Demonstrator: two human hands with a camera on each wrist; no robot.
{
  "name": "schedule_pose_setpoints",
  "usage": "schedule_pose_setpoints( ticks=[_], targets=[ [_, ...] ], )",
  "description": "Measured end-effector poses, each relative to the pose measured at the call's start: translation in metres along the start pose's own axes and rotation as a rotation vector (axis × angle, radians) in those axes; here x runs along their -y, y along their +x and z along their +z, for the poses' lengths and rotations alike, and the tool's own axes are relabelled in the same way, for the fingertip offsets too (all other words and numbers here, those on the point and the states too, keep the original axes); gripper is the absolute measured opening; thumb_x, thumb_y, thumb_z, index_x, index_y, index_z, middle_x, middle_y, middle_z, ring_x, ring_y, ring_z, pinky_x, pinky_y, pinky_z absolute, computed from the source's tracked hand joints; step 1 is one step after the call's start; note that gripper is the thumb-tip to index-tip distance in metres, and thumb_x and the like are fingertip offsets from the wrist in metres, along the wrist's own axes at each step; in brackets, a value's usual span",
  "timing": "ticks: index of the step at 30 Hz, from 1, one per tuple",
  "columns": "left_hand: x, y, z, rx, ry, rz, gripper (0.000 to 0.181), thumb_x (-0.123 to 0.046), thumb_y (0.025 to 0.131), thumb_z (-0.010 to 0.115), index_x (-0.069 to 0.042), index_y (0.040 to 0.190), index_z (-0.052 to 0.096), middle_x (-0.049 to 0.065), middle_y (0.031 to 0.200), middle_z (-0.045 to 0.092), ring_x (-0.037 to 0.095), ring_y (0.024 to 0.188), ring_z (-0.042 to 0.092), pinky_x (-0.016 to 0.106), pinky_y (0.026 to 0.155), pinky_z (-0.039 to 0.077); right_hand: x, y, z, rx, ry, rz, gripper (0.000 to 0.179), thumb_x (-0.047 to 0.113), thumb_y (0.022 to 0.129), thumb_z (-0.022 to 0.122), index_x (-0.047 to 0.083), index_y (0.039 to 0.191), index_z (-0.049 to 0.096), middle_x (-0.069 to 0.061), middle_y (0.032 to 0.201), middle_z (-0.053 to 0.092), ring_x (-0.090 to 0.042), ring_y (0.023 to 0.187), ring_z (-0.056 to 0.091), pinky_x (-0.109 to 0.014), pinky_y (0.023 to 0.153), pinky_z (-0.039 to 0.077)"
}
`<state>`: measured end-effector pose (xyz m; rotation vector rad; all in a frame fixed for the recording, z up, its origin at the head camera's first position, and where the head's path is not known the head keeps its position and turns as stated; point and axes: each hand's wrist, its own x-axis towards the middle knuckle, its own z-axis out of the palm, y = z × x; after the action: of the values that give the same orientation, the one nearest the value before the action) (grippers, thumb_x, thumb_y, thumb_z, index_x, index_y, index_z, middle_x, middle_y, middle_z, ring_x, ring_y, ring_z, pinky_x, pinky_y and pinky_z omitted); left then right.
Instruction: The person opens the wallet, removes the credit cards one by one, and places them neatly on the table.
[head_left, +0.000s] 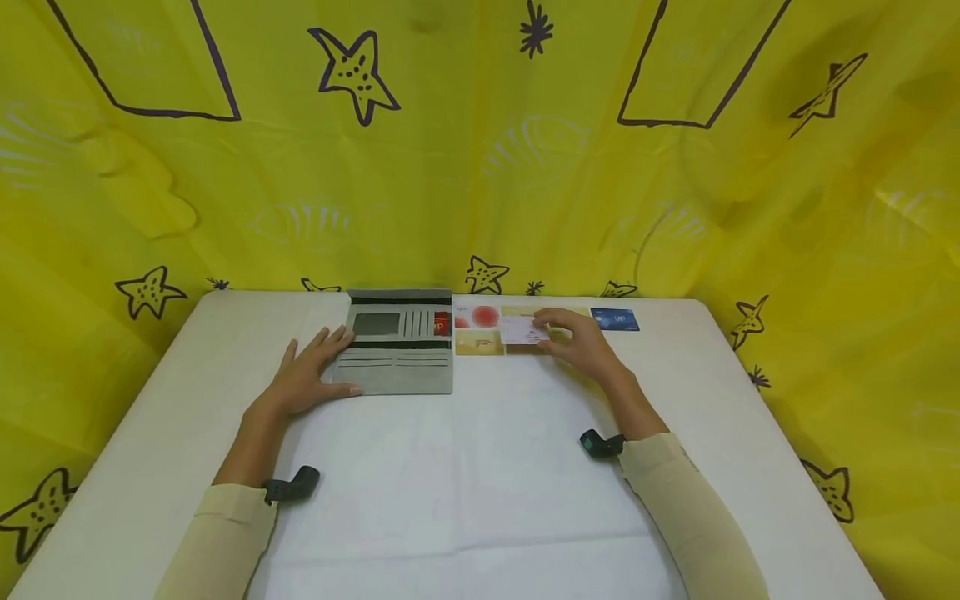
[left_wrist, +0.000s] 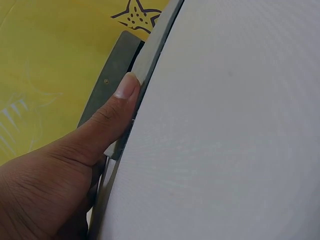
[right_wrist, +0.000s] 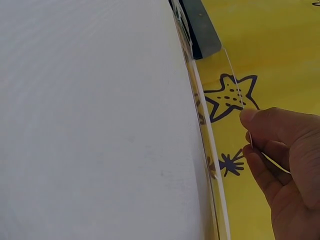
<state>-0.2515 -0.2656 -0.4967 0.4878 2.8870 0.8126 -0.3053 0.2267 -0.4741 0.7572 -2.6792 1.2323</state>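
Note:
A grey wallet [head_left: 397, 381] lies spread flat near the table's back edge, with a red card [head_left: 442, 323] in a slot at its right. My left hand [head_left: 303, 379] rests on the wallet's left side, fingers spread and thumb along the front edge. In the left wrist view the thumb presses on the wallet [left_wrist: 111, 82]. My right hand [head_left: 588, 346] pinches a pale, pinkish card [head_left: 519, 331] between thumb and fingers, over the cards right of the wallet. Edge-on, that card [right_wrist: 233, 70] is a thin line in the right wrist view.
Beside the wallet lie a white card with a red circle [head_left: 483, 317], a gold card [head_left: 478, 343] and a blue card [head_left: 614, 320]. Other cards are partly hidden under the right hand. A yellow patterned curtain [head_left: 450, 167] hangs behind the white table [head_left: 450, 475].

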Motion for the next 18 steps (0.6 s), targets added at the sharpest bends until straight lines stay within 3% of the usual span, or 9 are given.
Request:
schedule_pose_setpoints(
  ticks=[8,18],
  targets=[
    [-0.002,-0.002,-0.001,0.002,-0.011,0.006,0.1,-0.048,0.089,0.082,-0.007,0.165,0.032,0.019,0.172,0.021,0.042,0.159,0.007,0.067,0.121,-0.012,-0.004,-0.005,-0.003,-0.014,-0.016,-0.046,0.034,-0.007,0.091,0.077,-0.003,0.124,0.072,-0.024,0.139,0.064,-0.044,0.133,0.057,-0.056,0.111,0.046],
    [-0.001,-0.001,-0.001,-0.002,-0.002,0.011,0.1,-0.049,0.089,0.082,-0.007,0.165,0.032,0.019,0.172,0.022,0.042,0.159,0.008,0.067,0.121,-0.011,-0.006,-0.015,-0.011,-0.001,-0.052,-0.043,0.03,-0.007,0.093,0.075,-0.001,0.122,0.073,-0.023,0.14,0.064,-0.044,0.136,0.054,-0.059,0.112,0.043]
  ],
)
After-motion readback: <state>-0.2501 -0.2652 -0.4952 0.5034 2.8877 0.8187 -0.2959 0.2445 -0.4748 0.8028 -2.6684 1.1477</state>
